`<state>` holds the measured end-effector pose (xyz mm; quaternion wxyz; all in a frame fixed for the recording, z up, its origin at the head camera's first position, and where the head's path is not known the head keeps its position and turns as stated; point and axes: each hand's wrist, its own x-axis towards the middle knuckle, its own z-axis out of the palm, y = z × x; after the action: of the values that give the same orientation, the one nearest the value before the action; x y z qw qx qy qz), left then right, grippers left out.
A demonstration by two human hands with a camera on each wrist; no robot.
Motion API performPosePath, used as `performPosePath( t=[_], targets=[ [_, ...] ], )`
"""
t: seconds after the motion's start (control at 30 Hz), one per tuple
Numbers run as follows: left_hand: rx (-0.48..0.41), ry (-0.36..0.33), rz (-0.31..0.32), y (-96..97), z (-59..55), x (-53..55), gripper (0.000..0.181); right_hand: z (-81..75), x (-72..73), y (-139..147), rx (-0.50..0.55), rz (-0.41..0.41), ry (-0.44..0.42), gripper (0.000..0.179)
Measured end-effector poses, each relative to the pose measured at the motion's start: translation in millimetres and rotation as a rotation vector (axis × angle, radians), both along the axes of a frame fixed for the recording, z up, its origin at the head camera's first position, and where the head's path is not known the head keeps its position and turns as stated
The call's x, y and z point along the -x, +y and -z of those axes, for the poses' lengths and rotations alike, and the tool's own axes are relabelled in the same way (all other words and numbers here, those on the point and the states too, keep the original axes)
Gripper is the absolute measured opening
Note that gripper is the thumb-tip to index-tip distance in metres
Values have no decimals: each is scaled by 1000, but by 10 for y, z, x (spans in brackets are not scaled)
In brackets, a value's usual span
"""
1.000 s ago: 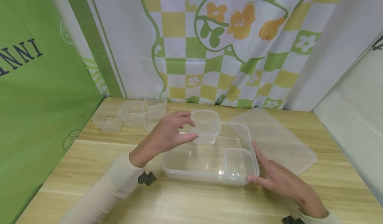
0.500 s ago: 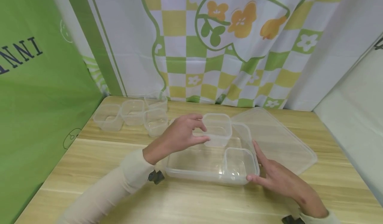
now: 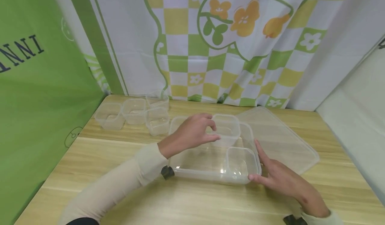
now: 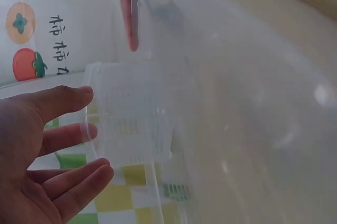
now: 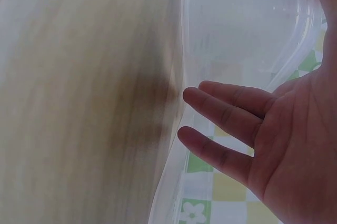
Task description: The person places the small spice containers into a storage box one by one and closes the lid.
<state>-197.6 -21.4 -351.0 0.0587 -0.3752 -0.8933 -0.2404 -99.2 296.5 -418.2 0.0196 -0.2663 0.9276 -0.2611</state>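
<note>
Moved since the earlier frame: left hand (image 3: 195, 131) and the held tub (image 3: 230, 131) have gone rightward, from above the middle of the large container's far side toward its far right corner; a black edge (image 3: 84, 221) now shows at the lower left of the frame.
Pale sleeve: the left one (image 3: 120, 185) crosses the bench (image 3: 186, 205) from the lower left and reaches farther right than before.
Right hand: at the lower right, it (image 3: 276, 178) keeps its place, fingers extended and grasping nothing, thumb and forefinger touching the right end of the large container.
Inner tub: it (image 3: 242, 164) sits unmoved in the near right corner of the large container.
Large container: clear and open, it (image 3: 198, 174) stands on the bench at the centre of the frame.
Left fingers: they pinch the held tub by its left wall; whether its base touches the large container, I cannot tell.
Flat lid: translucent, it (image 3: 279, 138) lies right of and partly behind the large container, unchanged.
Four tubs: they (image 3: 133, 112) stand grouped on the bench at left, beyond the large container, as before.
Curtain: checked green, yellow and white, it (image 3: 207, 51) hangs behind the bench.
</note>
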Motion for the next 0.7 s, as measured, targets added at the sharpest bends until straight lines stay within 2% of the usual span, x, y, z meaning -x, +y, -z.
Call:
performPosePath(
  t=[0.2,0.4,0.53,0.7],
  targets=[
    [0,-22,33,117,-15,29,23,0,3,8,7,-6,0,113],
    [8,-65,19,231,-15,48,23,15,8,13,7,-14,3,113],
    [4,-94,13,297,8,58,23,26,11,12,5,-20,12,113],
    [10,-148,6,364,91,52,24,36,14,14,1,-22,18,113]
  ],
)
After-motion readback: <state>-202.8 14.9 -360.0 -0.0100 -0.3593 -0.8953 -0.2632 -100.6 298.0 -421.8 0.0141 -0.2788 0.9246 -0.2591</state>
